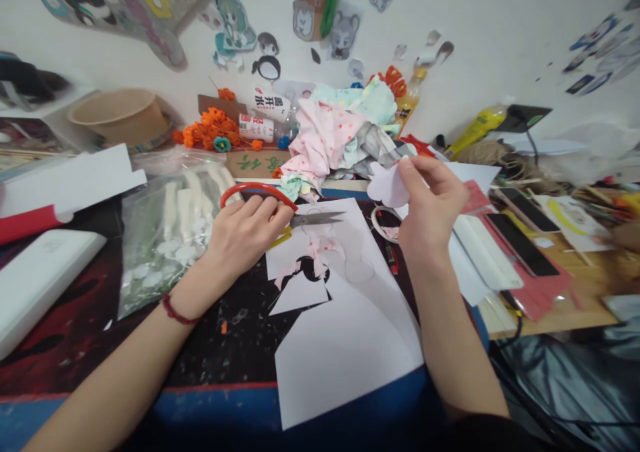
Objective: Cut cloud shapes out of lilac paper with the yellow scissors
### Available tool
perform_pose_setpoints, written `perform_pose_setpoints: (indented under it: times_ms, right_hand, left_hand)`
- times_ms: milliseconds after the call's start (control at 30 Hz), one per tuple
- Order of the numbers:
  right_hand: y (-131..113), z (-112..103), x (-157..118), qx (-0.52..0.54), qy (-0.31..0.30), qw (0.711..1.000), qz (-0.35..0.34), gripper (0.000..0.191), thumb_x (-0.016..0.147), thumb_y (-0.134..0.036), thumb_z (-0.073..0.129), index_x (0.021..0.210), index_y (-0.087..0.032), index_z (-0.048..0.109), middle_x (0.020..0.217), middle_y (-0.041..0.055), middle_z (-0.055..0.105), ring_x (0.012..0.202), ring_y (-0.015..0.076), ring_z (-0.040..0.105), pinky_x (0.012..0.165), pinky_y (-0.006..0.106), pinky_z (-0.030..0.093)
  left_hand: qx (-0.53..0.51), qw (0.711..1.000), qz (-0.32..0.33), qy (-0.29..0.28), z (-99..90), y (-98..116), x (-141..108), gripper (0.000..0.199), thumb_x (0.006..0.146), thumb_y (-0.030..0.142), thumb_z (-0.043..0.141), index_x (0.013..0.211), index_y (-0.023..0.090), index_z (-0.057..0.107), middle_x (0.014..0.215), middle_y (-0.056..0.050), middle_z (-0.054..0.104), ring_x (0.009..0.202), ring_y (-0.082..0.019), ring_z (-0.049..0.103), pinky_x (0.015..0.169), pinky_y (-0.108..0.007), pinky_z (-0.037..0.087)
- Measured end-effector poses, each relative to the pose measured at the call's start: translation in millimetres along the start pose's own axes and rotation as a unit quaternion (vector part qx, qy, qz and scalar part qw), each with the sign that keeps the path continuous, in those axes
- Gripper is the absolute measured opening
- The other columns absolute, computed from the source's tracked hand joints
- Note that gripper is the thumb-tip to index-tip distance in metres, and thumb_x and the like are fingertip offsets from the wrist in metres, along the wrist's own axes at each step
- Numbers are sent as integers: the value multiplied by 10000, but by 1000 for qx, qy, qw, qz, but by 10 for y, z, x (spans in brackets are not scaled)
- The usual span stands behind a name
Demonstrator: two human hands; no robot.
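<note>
My left hand (253, 229) is closed round the red-handled scissors (317, 219), low over the table. Their metal blades point right, slightly apart, above a white paper sheet (350, 345). Raised to the right, my right hand (430, 199) pinches a small white paper cutout (387, 184) with a wavy, rounded edge between thumb and fingers. The sheet below has a cut-out hole and faint pencil outlines. Pink dotted fabric scraps (325, 245) lie on it, beside a loose white paper offcut (303, 297).
Left of the scissors lies a clear plastic bag (165, 239) of pale pieces, near a white box-shaped device (45, 279). Crumpled fabric (325, 132), orange flowers (213, 129) and a bowl (120, 115) line the wall. A tape roll (377, 222) and phones (523, 242) are at right.
</note>
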State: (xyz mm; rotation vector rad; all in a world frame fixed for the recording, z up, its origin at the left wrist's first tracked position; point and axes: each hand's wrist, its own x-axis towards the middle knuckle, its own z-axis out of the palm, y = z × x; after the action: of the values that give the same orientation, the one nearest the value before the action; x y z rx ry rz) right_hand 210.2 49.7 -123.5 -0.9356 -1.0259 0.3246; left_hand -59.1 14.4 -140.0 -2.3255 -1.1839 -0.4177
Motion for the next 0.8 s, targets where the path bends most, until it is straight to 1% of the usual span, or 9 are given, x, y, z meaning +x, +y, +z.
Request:
perform_pose_setpoints:
  times_ms: [200,333,400,500,533,600,667,733,800]
  right_hand:
    - [-14,22,-34,15,-5,999,37,64,758,-212,824,785,-226,767,800,-14,742,799,163,700,822,369,579]
    - [-21,27,-38,13,2,999,35,70,765,-233,821,802,-222,763,816,-10,744,810,167,707,822,368,581]
    - [-22,25,-34,12,11,999,32,76,772,-249,819,812,-221,761,827,-8,741,811,166,708,839,376,583]
    - [-26,25,-29,20,30,999,19,84,774,-261,820,819,-224,759,834,-7,734,818,166,706,860,383,580]
    - [-29,28,-30,24,33,999,14,87,772,-261,822,821,-227,760,837,-7,734,824,167,705,860,381,578]
    - [-42,39,-41,31,27,999,11,91,763,-262,828,817,-231,761,830,-9,735,815,165,700,831,364,574]
    - [-65,59,-67,40,-1,999,21,92,759,-267,830,811,-234,761,815,-12,736,781,155,690,773,337,562]
    - [-100,86,-110,50,-42,997,29,90,765,-272,826,817,-235,762,810,-10,741,763,147,683,721,311,544]
    - [-142,117,-166,59,-82,995,23,86,777,-271,818,837,-239,767,819,-4,748,785,147,688,710,298,536]
  left_hand:
    - [-4,1000,-5,3,8,39,-16,276,1025,150,401,882,231,623,775,-64,633,743,-227,560,605,-371,247]
    - [-13,1000,-19,4,23,53,-24,260,1017,162,421,873,241,624,758,-54,638,733,-219,577,611,-367,268]
    - [-13,999,-42,12,42,40,-30,222,1009,185,441,901,239,628,761,-57,647,745,-223,599,613,-362,286]
    - [-36,990,-124,47,52,10,-27,109,972,283,535,1009,223,618,836,-74,696,803,-242,641,610,-346,323]
    - [-59,984,-159,55,44,3,-20,148,945,330,586,1045,222,604,875,-74,712,825,-245,652,611,-338,337]
    - [-124,962,-233,64,12,-1,4,315,864,429,696,1069,228,565,945,-67,726,861,-247,665,619,-323,358]
    - [-202,933,-293,50,-32,10,35,447,778,505,773,1029,238,517,986,-59,716,871,-247,664,633,-318,376]
    - [-286,901,-326,22,-68,38,62,500,741,524,787,997,243,463,991,-48,688,824,-229,647,639,-319,393]
    - [-356,876,-324,0,-89,88,74,501,752,513,744,1017,240,417,971,-45,645,755,-202,608,627,-322,407]
